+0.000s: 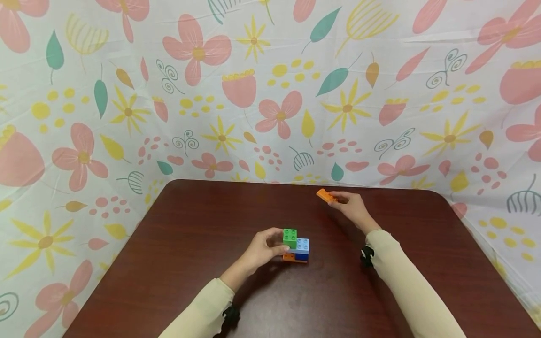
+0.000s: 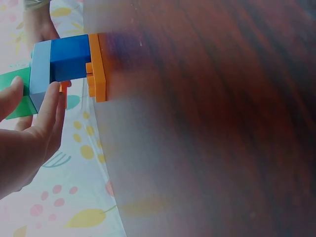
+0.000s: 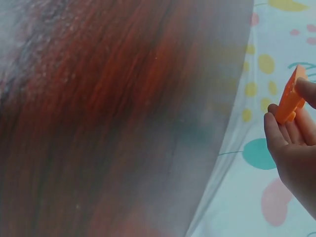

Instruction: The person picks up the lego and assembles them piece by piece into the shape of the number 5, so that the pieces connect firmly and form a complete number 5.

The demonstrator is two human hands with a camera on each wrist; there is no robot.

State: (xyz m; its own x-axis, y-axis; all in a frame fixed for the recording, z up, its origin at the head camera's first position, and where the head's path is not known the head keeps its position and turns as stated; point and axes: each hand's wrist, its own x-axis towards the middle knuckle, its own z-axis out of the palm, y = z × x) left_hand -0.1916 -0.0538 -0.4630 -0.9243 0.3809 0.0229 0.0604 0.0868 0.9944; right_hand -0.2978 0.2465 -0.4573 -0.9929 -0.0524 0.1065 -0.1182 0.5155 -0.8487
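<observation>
A small stack of toy building bricks stands on the table in front of me. Its base is a thin orange plate [image 2: 99,69], topped by a dark blue brick [image 2: 70,58], a light blue brick [image 1: 303,244] and a green brick [image 1: 289,239]. My left hand [image 1: 260,249] grips the stack from the left, thumb and fingers around the green and light blue bricks. Farther back and to the right, my right hand [image 1: 354,210] pinches a second thin orange plate [image 1: 324,195] between thumb and fingers. That plate tilts, its studs partly showing in the right wrist view.
The dark brown wooden table [image 1: 190,263] extends around both hands, its far edge close behind the right hand. A white cloth [image 1: 279,61] with printed flowers and leaves hangs behind and at the sides. Black bands [image 1: 367,256] sit at both wrists.
</observation>
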